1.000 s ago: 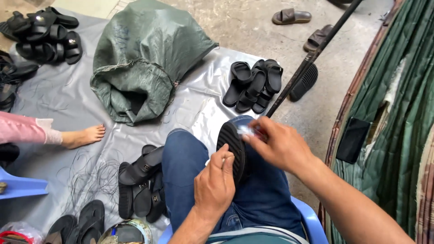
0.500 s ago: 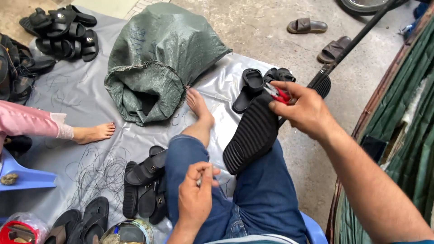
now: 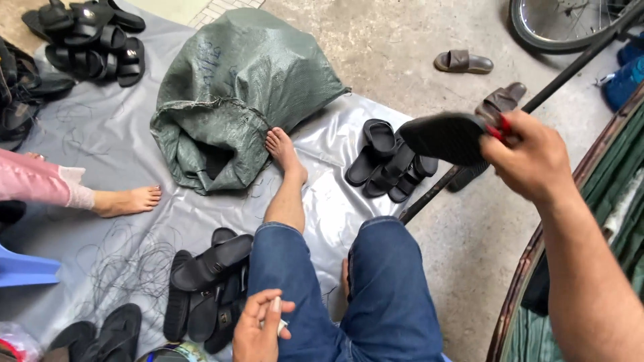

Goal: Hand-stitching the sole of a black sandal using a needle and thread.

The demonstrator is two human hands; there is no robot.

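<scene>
Left hand (image 3: 258,330): rests low beside the left thigh, fingers curled, thumb and forefinger pinching a small pale stick-like item (image 3: 276,310); what it is cannot be told. It sits tucked close, as if kept ready.
Near pile (image 3: 211,291): about 4 black slides stacked just left of the knee, on the grey plastic sheet (image 3: 114,161), within easy reach.
Loose threads (image 3: 124,265): thin dark strands scattered on the sheet beside that pile, likely trimmings.
Right hand (image 3: 526,155): raised out to the right, fingers wrapped shut around the heel end of 1 black sandal (image 3: 446,137), a red-handled tool (image 3: 503,127) pressed against it in the same grip.
Sandal position: held in the air, sole toward the camera, above and just right of the far pile (image 3: 389,161) of black slides.
Green sack (image 3: 241,94): slumped open beside the person's bare foot (image 3: 285,153).
Other person: bare foot (image 3: 127,200) and pink sleeve at left.
</scene>
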